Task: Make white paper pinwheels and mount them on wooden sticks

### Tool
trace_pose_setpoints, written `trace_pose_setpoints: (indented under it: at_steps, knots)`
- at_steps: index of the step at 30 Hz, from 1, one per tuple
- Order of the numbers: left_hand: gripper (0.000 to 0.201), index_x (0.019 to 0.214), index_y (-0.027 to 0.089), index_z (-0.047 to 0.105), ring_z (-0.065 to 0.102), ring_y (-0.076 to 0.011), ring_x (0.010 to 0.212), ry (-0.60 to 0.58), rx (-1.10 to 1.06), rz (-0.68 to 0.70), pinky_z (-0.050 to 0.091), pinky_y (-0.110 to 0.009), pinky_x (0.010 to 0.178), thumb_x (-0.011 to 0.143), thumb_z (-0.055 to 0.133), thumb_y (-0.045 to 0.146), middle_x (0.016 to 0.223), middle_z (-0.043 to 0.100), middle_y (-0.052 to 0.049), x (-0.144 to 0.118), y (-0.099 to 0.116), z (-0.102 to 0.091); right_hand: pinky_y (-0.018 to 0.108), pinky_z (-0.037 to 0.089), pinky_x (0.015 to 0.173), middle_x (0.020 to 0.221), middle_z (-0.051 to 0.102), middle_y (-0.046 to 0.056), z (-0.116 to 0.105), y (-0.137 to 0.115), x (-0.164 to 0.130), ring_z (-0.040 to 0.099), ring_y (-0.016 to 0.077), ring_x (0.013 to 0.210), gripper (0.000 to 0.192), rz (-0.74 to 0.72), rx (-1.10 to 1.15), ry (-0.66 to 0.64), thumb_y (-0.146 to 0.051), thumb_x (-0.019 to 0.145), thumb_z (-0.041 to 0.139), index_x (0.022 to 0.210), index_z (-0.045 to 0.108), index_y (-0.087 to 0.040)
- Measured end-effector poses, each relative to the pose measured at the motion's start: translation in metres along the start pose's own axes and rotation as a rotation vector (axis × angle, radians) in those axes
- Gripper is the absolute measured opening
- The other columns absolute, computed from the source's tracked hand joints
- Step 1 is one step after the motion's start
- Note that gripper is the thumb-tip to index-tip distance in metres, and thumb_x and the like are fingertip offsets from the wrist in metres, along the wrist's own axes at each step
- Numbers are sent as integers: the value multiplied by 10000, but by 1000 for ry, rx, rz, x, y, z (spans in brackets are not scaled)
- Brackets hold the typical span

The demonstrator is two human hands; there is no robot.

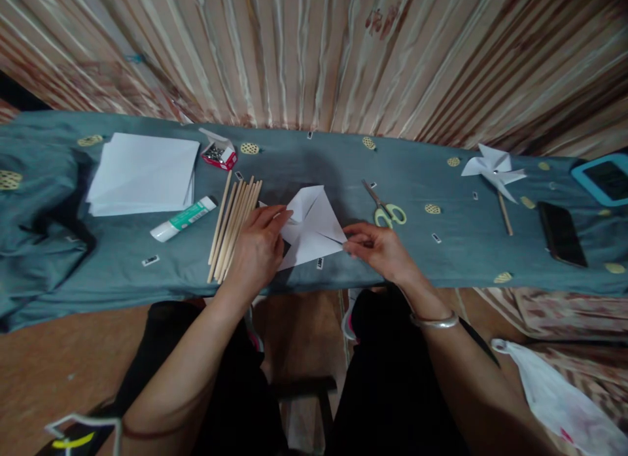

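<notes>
We are holding the paper [311, 239] between sticks [236, 228] and scissors [382, 205] on the tabletop [441, 246], left hand [262, 240] gripping flaps [307, 199], right hand [375, 246] pinching a corner [340, 235]. Overpulling would be risking a torn slit [330, 238].

No readable text, only illegible print on the glue stick [183, 218] and grey-green cloth [461, 253]

Includes two hands [260, 243]; one each of cut sheet [321, 230], paper stack [142, 171], box [220, 155], glue [182, 219], scissors [390, 214], pinwheel [493, 171], phone [562, 233], device [608, 181]; several bunched sticks [235, 224].
</notes>
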State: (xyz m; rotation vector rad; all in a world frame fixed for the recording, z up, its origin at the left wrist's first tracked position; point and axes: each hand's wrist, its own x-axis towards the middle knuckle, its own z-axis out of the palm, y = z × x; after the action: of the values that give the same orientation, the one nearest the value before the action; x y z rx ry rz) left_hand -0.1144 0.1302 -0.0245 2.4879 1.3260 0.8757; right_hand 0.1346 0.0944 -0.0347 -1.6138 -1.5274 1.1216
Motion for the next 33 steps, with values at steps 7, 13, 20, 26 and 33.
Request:
trace_pose_setpoints:
  at_steps: [7, 13, 20, 26, 33]
  knots:
    - [243, 1043, 130, 649, 568, -260, 987, -198, -62, 96, 531, -416, 864, 840, 662, 262, 1045, 668, -108, -10, 32, 12, 371, 537, 792, 957, 753, 78, -5, -12, -5, 691, 223, 841, 258, -173, -359, 233, -293, 865, 561, 1069, 683, -194]
    - [140, 987, 140, 640, 583, -239, 922, -229, 67, 108, 531, -353, 757, 874, 611, 217, 987, 660, -92, -12, 37, 22, 411, 500, 958, 1105, 720, 81, 7, -13, -1, 646, 228, 1058, 305, -421, -410, 96, -196, 919, 433, 1101, 677, -204]
    - [161, 1033, 148, 623, 602, -218, 866, -246, 127, 162, 519, -313, 694, 911, 517, 140, 927, 664, -70, -18, 42, 19, 410, 505, 947, 1086, 726, 80, 9, -8, 1, 658, 228, 1032, 307, -323, -309, 103, -198, 899, 449, 1071, 703, -204]
    - [249, 1158, 139, 562, 621, -205, 852, -250, 86, 100, 535, -315, 713, 931, 461, 127, 924, 660, -72, -22, 39, 20, 361, 543, 869, 996, 755, 38, 16, -12, 6, 690, 203, 924, 219, -180, -17, 79, -257, 842, 576, 986, 739, -228]
    - [238, 1145, 118, 549, 630, -203, 801, -218, 65, 87, 537, -306, 672, 930, 448, 123, 873, 658, -72, -23, 39, 21, 363, 544, 878, 981, 756, 44, 31, -18, 13, 686, 212, 953, 152, -185, 68, 27, -296, 806, 653, 900, 748, -224]
